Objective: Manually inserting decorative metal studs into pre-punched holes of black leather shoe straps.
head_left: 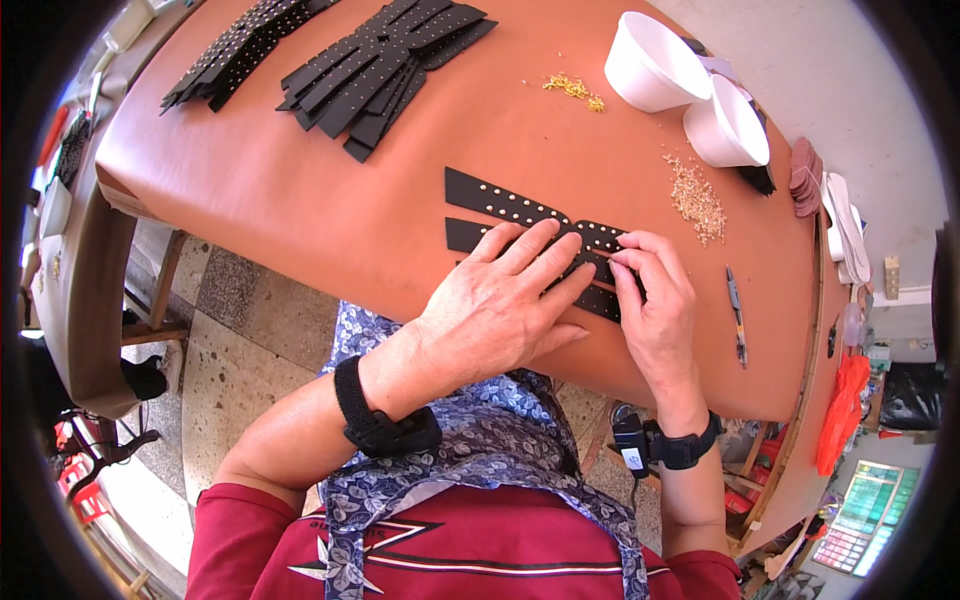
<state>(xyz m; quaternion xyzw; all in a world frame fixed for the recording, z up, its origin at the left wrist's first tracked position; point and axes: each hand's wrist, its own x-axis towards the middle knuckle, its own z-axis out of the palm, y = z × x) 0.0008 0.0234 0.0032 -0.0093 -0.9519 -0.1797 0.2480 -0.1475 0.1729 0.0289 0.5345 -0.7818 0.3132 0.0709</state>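
A black X-shaped piece (500, 205) with gold studs along its arms lies near the table's front edge. Across its middle rests my left hand (500, 295), palm down with the fingers stretched out and pressing the piece. My right hand (658, 300) is at the piece's right end, thumb and forefinger pinched together close to its surface. Whatever sits between those fingertips is too small to make out. Under my hands, part of the piece is hidden.
Stacks of studded black pieces (385, 60) lie at the far left of the brown table (300, 190). Two white tubs (655, 65) stand at the far right, near loose gold studs (575, 88) and a pile of paler studs (695, 200). A pen (737, 315) lies right of my hand.
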